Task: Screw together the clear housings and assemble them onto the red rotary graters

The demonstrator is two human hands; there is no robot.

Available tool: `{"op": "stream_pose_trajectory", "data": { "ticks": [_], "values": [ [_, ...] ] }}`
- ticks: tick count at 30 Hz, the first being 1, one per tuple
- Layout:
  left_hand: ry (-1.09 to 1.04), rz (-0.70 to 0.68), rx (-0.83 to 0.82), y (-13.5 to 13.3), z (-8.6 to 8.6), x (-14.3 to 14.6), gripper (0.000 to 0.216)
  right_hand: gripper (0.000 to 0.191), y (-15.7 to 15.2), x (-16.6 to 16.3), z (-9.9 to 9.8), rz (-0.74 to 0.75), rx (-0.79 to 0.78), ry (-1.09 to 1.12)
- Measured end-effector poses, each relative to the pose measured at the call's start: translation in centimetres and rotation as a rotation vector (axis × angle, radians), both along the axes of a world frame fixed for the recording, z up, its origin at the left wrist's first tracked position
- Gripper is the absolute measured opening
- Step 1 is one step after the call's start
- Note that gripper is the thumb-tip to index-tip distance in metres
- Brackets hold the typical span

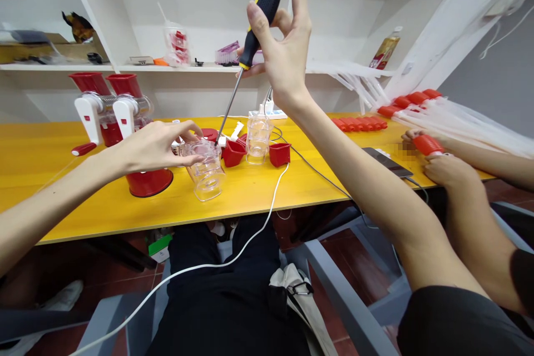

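My right hand (287, 39) is closed around the black and yellow handle of a screwdriver (262, 14), held high and tilted. Its thin metal shaft slopes down to the upper rim of a clear plastic housing (207, 178); whether the tip touches it I cannot tell. My left hand (167, 144) grips that housing near its top, thumb in front and fingers behind, the piece leaning slightly on the yellow table. Just right of it lie a red plastic hopper (234, 153), a second clear housing (258, 139) standing upright, and another red hopper (279, 154).
Two red and white rotary graters (125, 103) stand at the left. A white cable (273, 200) crosses the table's front edge. At the right, a co-worker's hands (448, 169) hold a red ribbed part (428, 144) beside a dark tablet (387, 163). Red parts with clear tubes lie behind.
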State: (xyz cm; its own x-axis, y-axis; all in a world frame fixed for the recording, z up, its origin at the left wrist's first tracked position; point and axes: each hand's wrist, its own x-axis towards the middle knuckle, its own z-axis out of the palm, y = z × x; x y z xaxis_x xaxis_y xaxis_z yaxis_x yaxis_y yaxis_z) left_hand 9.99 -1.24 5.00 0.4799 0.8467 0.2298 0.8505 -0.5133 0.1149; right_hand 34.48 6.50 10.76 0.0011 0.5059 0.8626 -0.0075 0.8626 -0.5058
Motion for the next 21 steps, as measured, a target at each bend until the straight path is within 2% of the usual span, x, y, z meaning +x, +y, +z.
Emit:
{"op": "stream_pose_trajectory", "data": {
  "ticks": [7, 14, 21],
  "values": [
    [-0.162, -0.043, -0.069, 0.3, 0.2, -1.2, 0.059, 0.05, -0.2, 0.1, 0.0, 0.037, 0.024, -0.018],
    [-0.259, -0.115, -0.056, 0.5, -0.2, -1.7, 0.051, 0.056, 0.0, 0.3, 0.1, -0.027, 0.017, -0.061],
    [-0.36, -0.121, -0.238, 1.0, -0.2, -2.1, 0.053, 0.054, -0.8, -0.1, 0.2, 0.037, -0.008, -0.026]
  ]
}}
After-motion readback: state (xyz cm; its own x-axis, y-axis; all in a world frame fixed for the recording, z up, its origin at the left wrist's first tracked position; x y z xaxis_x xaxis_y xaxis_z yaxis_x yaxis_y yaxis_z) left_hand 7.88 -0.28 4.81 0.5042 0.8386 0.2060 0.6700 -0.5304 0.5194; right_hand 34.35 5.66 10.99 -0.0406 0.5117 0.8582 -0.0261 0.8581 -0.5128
